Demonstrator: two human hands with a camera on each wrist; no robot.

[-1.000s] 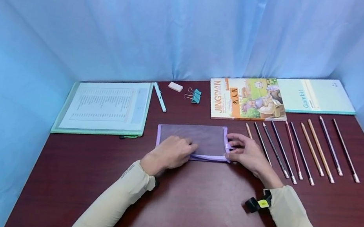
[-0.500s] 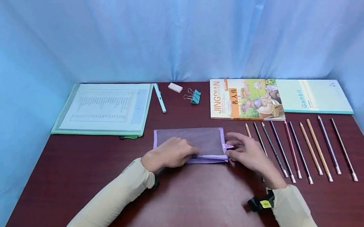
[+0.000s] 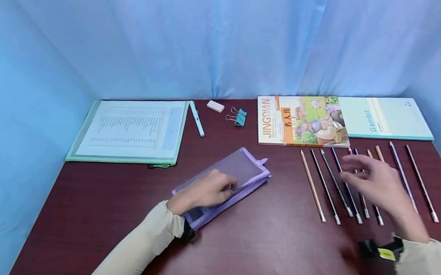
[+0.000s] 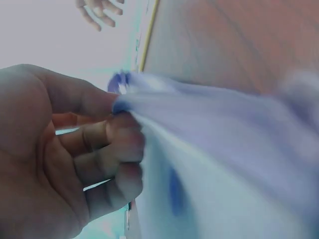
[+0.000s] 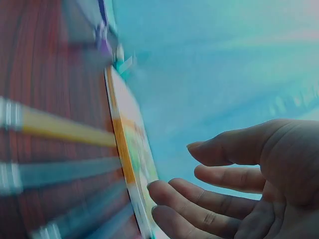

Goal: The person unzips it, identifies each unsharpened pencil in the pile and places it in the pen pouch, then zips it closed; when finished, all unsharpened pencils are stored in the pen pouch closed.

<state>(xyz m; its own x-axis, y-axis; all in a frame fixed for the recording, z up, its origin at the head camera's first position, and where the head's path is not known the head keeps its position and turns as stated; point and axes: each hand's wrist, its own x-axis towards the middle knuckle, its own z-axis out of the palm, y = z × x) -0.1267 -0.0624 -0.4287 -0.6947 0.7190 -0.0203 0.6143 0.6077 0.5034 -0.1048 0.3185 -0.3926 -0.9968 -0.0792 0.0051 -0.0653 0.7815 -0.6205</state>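
Observation:
A purple mesh zipper pouch [image 3: 237, 169] lies slanted on the table, its zipper pull at the far right corner. My left hand [image 3: 208, 189] pinches the pouch's edge between thumb and fingers, as the left wrist view shows with the thumb [image 4: 84, 97] on the purple trim. My right hand [image 3: 377, 184] hovers over a row of pencils, fingers loosely bent and holding nothing. Several pencils [image 3: 312, 185] lie side by side with eraser ends toward me; some are partly covered by that hand. In the right wrist view a blurred yellowish pencil [image 5: 65, 128] shows beside the empty fingers.
At the back stand a picture-covered book [image 3: 303, 121] and a pale Gambit notebook [image 3: 388, 118]. A teal binder clip [image 3: 240, 117], white eraser [image 3: 215, 106] and light blue pen [image 3: 197, 119] lie left of them. A green-edged document folder [image 3: 130, 130] is at the left. Blue curtains [image 3: 177, 29] enclose the table.
My right hand has let go of the pouch's right end and moved right, over the pencils. The pouch has turned, its left end swinging toward me, still in my left hand.

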